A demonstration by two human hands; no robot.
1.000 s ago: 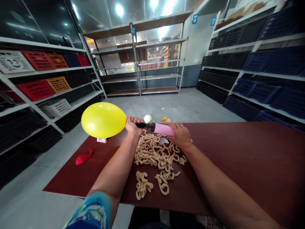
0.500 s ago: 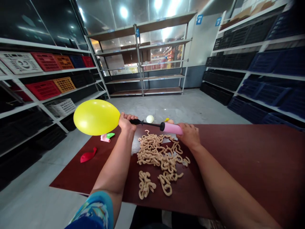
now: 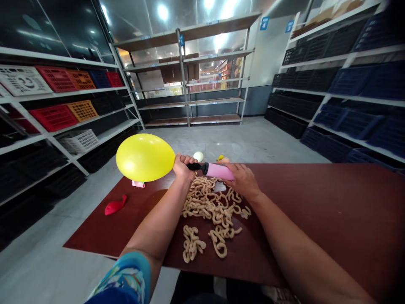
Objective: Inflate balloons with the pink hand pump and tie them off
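Note:
A large inflated yellow balloon (image 3: 144,157) points left from my left hand (image 3: 185,166), whose fingers wrap round its neck and the black end of a hand pump. The pump's pink barrel (image 3: 218,171) lies in my right hand (image 3: 243,180), which is closed round its right end. Black end and barrel are close together, with little of the rod showing. Below the pump, a tangled heap of beige, rope-like pieces (image 3: 205,202) spreads on the dark red table (image 3: 316,211). Two smaller clumps lie nearer the front edge.
A flat red balloon (image 3: 115,205) and a pink piece (image 3: 138,184) lie on the table's left. Beyond the far edge are a white round object (image 3: 198,156) and a small yellow one (image 3: 220,157). Shelves with crates (image 3: 57,117) stand on both sides.
My left hand has moved right with the balloon, towards my right hand, and the pump's rod has slid into the barrel. The balloon now covers the green piece.

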